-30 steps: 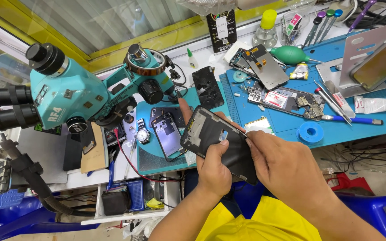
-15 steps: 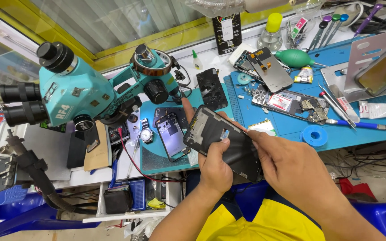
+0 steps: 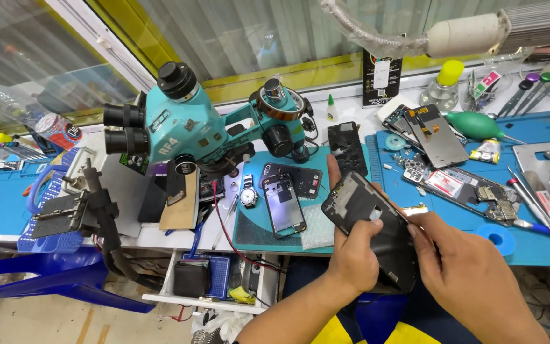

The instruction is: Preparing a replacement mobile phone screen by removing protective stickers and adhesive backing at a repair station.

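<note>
Left hand (image 3: 354,258) grips the opened black phone chassis (image 3: 370,232) above the bench edge. Right hand (image 3: 472,280) pinches a thin tool, apparently, at its side. Prying stage; next needs gentle, steady leverage.

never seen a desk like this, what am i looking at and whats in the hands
This is a single view from a camera on a person's head, looking down at their own two hands over a repair bench. The left hand holds a dark opened phone from below. The right hand pinches at its upper right edge; whether it holds a thin tool is unclear. On the bench stand a teal microscope and a teal mat with another phone and a wristwatch. To the right, a blue mat carries phone parts and tweezers.
</note>
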